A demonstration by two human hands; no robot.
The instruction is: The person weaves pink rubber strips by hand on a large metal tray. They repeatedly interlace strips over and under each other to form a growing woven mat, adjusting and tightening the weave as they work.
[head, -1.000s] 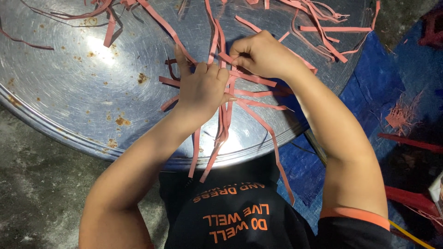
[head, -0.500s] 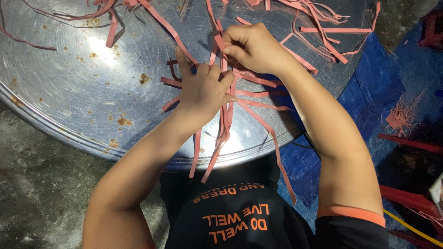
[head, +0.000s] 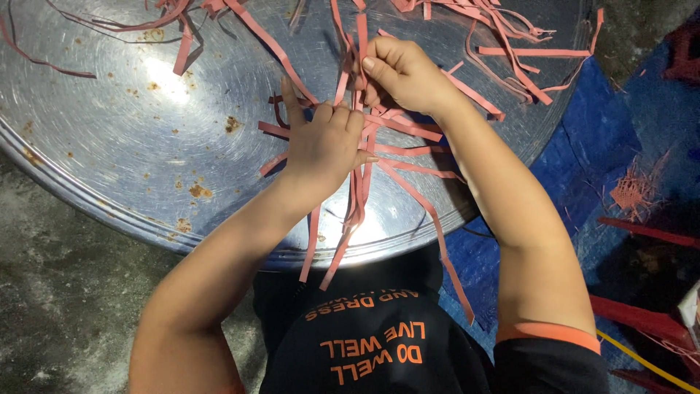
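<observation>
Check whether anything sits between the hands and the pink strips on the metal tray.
Nothing visible does. The left hand presses directly on the bundle of pink strips, and the right hand pinches strips at its upper end on the round metal tray.

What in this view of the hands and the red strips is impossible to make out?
Head view only:
- Left hand: its palm faces down on the strips, so what lies under it is hidden.
- Right hand: fingertips curl around strips; how many it pinches cannot be told.
- Metal tray: cut off by the top and left edges.
- Glare on the tray hides its surface there.
- Right side past the blue sheet: too dark to make out.
</observation>
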